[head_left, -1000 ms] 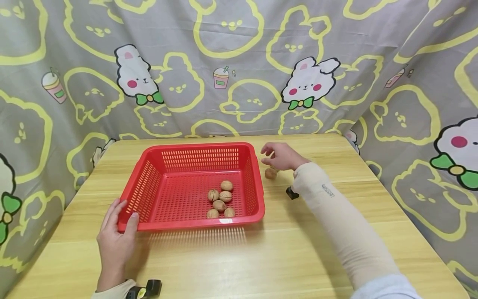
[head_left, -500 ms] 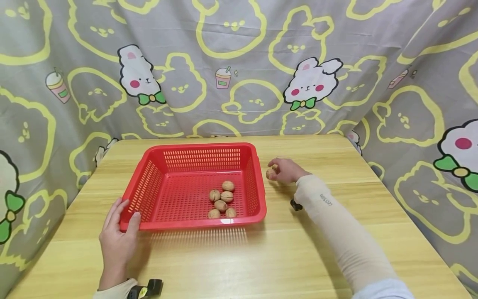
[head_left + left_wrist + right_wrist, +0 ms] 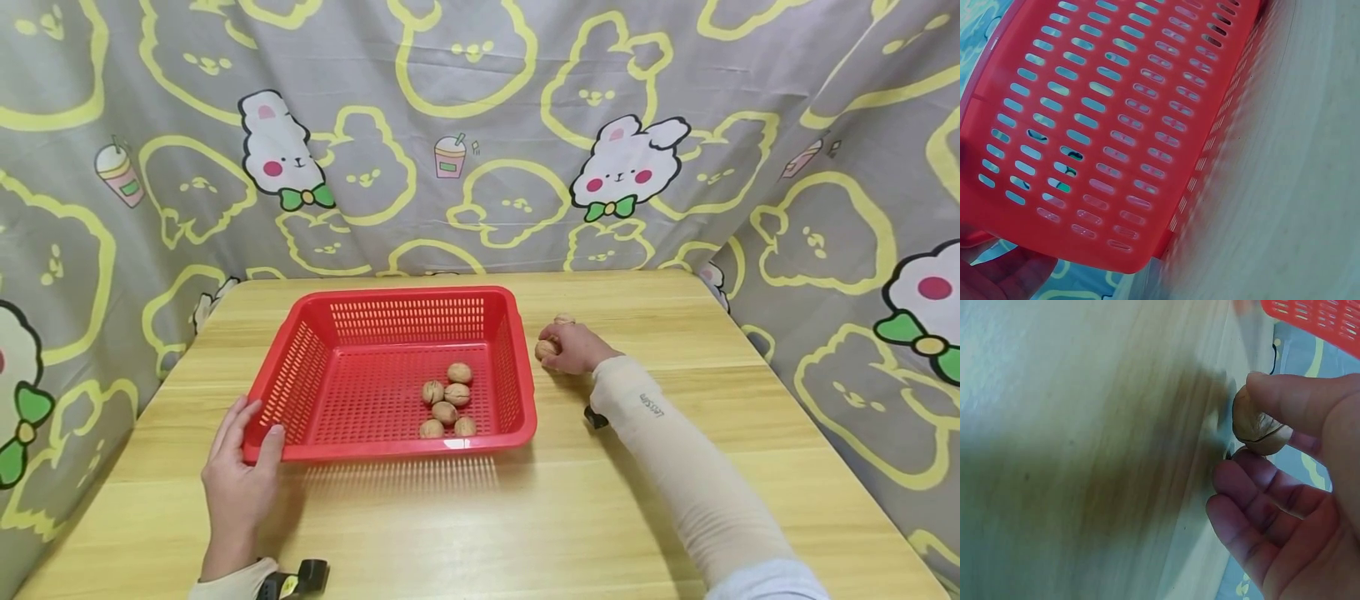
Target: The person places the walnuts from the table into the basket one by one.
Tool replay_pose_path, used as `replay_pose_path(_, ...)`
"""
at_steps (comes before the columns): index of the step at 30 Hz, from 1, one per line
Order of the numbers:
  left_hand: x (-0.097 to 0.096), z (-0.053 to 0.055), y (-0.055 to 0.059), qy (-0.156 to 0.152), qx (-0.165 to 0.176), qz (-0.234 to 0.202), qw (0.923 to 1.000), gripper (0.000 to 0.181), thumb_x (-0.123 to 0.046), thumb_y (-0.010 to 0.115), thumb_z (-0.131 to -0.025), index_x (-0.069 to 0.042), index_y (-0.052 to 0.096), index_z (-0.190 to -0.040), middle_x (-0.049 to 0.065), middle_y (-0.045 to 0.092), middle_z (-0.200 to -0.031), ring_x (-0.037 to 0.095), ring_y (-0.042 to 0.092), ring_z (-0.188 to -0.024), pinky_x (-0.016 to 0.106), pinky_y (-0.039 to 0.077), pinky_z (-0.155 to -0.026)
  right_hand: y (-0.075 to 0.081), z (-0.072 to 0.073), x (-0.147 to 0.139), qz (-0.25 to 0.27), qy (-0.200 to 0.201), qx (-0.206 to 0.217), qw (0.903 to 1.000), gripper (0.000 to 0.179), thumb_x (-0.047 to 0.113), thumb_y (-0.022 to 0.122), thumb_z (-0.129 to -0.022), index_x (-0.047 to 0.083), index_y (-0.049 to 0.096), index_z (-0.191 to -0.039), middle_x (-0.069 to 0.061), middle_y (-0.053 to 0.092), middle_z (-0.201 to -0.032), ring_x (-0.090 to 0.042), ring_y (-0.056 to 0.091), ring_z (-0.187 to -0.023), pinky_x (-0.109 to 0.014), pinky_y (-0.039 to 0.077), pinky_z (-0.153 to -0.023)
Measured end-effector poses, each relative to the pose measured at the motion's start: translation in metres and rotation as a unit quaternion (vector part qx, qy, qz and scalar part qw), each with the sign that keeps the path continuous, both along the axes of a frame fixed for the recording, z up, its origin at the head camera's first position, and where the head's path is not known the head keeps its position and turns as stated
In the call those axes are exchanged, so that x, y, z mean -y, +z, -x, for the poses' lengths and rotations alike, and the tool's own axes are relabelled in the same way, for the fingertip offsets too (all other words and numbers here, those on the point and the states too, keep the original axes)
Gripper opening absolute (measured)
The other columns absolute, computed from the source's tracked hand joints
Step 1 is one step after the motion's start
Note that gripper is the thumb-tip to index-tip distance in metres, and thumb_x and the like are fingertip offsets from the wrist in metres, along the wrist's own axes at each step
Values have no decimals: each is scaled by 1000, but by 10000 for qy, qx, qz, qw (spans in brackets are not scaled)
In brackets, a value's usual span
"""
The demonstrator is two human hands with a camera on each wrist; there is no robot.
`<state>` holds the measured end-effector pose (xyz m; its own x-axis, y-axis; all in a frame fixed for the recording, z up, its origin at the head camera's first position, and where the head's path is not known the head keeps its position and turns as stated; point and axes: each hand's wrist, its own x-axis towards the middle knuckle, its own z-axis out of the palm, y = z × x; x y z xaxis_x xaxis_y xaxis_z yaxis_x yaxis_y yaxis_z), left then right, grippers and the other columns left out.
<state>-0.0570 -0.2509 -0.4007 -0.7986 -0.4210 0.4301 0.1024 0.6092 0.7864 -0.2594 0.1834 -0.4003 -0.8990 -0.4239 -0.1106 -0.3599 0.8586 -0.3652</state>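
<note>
My right hand [image 3: 576, 347] pinches a brown walnut [image 3: 545, 349] between thumb and fingers, just right of the basket. The right wrist view shows that walnut [image 3: 1259, 425] under the thumb, its seam visible, close over the tabletop. Another walnut [image 3: 564, 319] lies just behind the hand, partly hidden by it. With thumb and fingers around the rim, my left hand [image 3: 238, 487] grips the front left corner of a red perforated plastic basket [image 3: 390, 452]. Several walnuts [image 3: 457, 394] sit inside, toward its right front. The left wrist view is mostly filled by the basket's slotted wall [image 3: 1094, 125].
Light wood-grain tabletop [image 3: 420, 533] lies under everything. A grey curtain [image 3: 510, 242] with yellow outlines and cartoon rabbits hangs along the back and both sides. Small black devices [image 3: 311, 575] are worn on the wrists.
My right hand has moved down and toward me onto a walnut and now pinches it; the walnut behind has come into view. The left hand keeps its grip on the basket.
</note>
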Motion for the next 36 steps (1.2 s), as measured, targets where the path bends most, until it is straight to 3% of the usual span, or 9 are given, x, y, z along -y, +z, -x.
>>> replay_pose_path(8,-2,-1,1,4,29,5,10000,41,-12,62,-92,1,57,-131,10,44,-147,34,42,-132,8,32,-99,7,-1,-3,603,-387,196,9972,37,26,75,-84,7,60,-113,-12,64,-99,-30,60,-96,-46,49,-88)
replay_pose_path(14,0,0,0,0,62,16,10000,42,-12,62,-92,-1,57,-132,8,44,-147,33,44,-131,8,34,-96,21,-1,-2,863,-417,-124,9953,35,24,76,-83,5,56,-104,-10,59,-86,-24,55,-79,-38,48,-72)
replay_pose_path(19,0,1,1,-6,44,37,10000,42,-13,62,-92,-1,57,-132,8,44,-147,34,44,-130,7,34,-95,33,0,0,991,-337,-328,9940,33,21,75,-84,4,54,-102,-12,59,-92,-25,56,-80,-37,50,-71)
replay_pose_path(24,0,1,0,77,137,48,9999,42,-14,62,-93,-2,57,-133,5,44,-148,31,44,-131,8,34,-97,48,2,4,1100,-111,-569,9922,35,18,73,-85,2,58,-113,-13,60,-94,-24,57,-75,-38,50,-70)
replay_pose_path(30,0,0,0,50,63,36,10000,42,-13,62,-93,-2,57,-132,7,44,-147,32,43,-132,8,32,-99,63,3,15,1115,31,-763,9908,32,18,72,-88,6,64,-117,-10,63,-96,-23,58,-83,-38,51,-74)
replay_pose_path(36,0,0,0,79,144,34,9999,42,-14,61,-93,-2,56,-133,6,44,-148,31,42,-132,8,33,-98,77,2,28,1147,262,-920,9888,31,17,70,-90,5,65,-117,-9,65,-96,-20,62,-71,-38,53,-75)
